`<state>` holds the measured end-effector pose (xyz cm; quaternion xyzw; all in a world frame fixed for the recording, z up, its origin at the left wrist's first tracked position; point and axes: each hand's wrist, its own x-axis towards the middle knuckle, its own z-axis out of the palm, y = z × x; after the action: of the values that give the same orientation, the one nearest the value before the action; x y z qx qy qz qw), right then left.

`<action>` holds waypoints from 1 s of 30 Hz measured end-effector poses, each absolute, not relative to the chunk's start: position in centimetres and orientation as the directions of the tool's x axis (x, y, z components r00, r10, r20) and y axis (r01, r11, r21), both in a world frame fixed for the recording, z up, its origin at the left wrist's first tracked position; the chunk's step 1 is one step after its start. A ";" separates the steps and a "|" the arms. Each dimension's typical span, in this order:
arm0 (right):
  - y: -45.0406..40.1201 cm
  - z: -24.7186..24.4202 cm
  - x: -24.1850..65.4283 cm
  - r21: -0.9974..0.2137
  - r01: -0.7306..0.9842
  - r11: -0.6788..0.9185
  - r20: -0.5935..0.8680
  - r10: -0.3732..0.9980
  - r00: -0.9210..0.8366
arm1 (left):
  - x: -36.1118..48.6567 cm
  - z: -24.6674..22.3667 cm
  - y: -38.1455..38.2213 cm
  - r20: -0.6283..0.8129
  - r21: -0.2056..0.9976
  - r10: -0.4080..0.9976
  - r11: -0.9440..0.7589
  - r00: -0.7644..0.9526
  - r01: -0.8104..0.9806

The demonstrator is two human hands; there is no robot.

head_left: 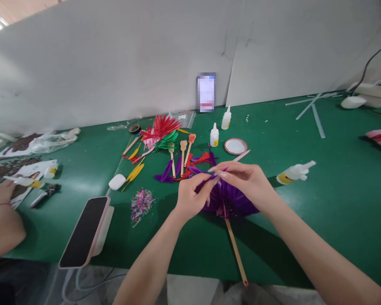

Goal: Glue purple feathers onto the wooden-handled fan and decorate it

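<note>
A purple feather fan [241, 200] lies on the green table, its wooden handle pointing toward the front edge. Over the fan's upper part, my left hand [195, 192] has thumb and forefinger pinched together. My right hand [244, 180] meets it from the other side, its fingertips also closed. Whatever sits between the fingertips is too small to make out. Purple feathers [167, 176], red tassels [203, 157] and small wooden sticks [183, 148] lie beyond my left hand. An uncapped-looking glue bottle [288, 174] leans on its side to the right of my right hand.
Two glue bottles [214, 137] stand near a round lid [236, 146]. A phone [206, 92] leans on the wall; another phone [85, 232] lies front left. Red and green feathers [161, 129] and a bead pile [142, 205] are left. Another person's arm [3, 220] rests at far left.
</note>
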<state>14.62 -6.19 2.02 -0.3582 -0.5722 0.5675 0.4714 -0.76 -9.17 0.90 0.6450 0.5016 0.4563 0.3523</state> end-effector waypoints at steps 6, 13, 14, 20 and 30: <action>-6.4 1.7 14.4 -0.964 0.129 0.234 0.210 0.962 -0.175 | -0.8 0.1 -8.9 0.300 0.822 0.949 -0.308 0.097 0.479; -6.2 1.7 14.6 -0.908 0.289 0.304 0.266 0.950 -0.162 | -1.3 -0.1 -8.6 0.343 0.668 0.924 -0.367 0.170 0.647; -6.1 1.6 14.6 -0.915 0.285 0.285 0.253 0.957 -0.144 | -1.4 0.0 -8.6 0.323 0.680 0.930 -0.358 0.177 0.640; -6.1 1.0 14.4 -0.928 0.256 0.269 0.257 0.963 -0.078 | -1.1 0.3 -8.6 0.082 0.913 0.968 -0.168 0.236 0.372; -6.5 0.9 14.2 -0.852 0.313 0.419 0.412 0.906 -0.093 | -0.9 0.3 -8.6 -0.094 0.990 0.961 0.063 0.261 0.127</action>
<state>14.16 -6.55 0.92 -0.4501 -0.6774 0.2961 0.5008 -0.86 -8.63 0.28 0.5710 0.4764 0.3778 0.5517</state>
